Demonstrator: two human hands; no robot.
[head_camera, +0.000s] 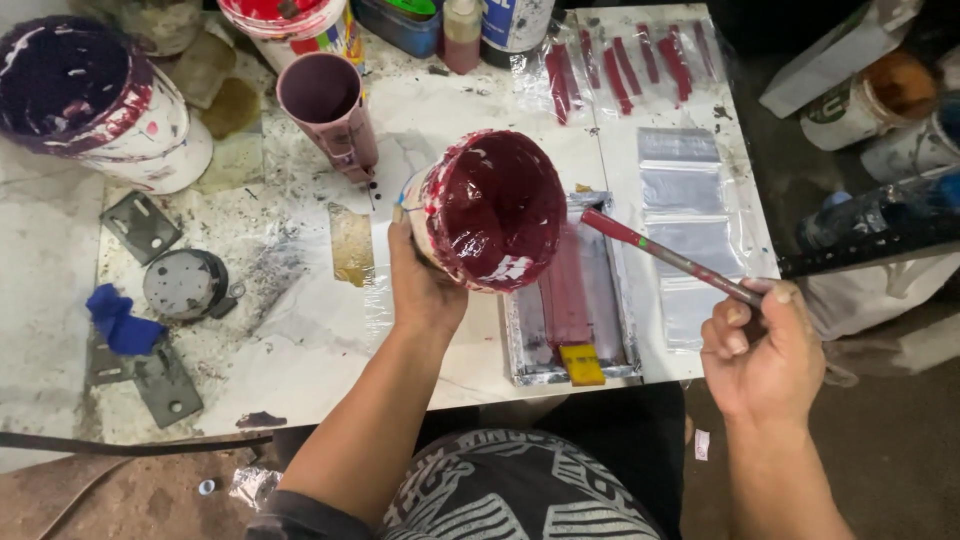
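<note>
Two bare hands work at the near edge of a stained white worktop (300, 330). The left hand (425, 290) has its fingers wrapped about a tilted paint-smeared plastic tub coated inside with dark red paint (495, 210); the fingertips are hidden behind the tub's wall, so only the back of the hand and the wrist show. At four o'clock from the tub, the right hand (765, 350) has its fingers pinched tight on the end of one thin red-stained stirring stick (665, 255), whose far tip points toward the tub's rim; whether it touches the rim cannot be told.

Just beneath the tub lies one flat metal-framed printing screen streaked with red (570, 300), its upper part covered by the tub, with one small yellow-handled scraper (582, 365) at its near end. At three o'clock from the screen lie four or so clear plastic pouches in a column (690, 215); their edges blur into each other.

At nine o'clock from the left hand sit one round grey metal disc (185, 285), one crumpled blue rag (120, 320) and three grey metal plates (140, 225).

Farther off stand one mauve plastic cup (325, 105) and one large white bucket with purple inside (90, 100), cut off by the left edge. At one o'clock lie about eight red strips on clear film (625, 65). The containers along the far edge are cropped and too cut off to count.
</note>
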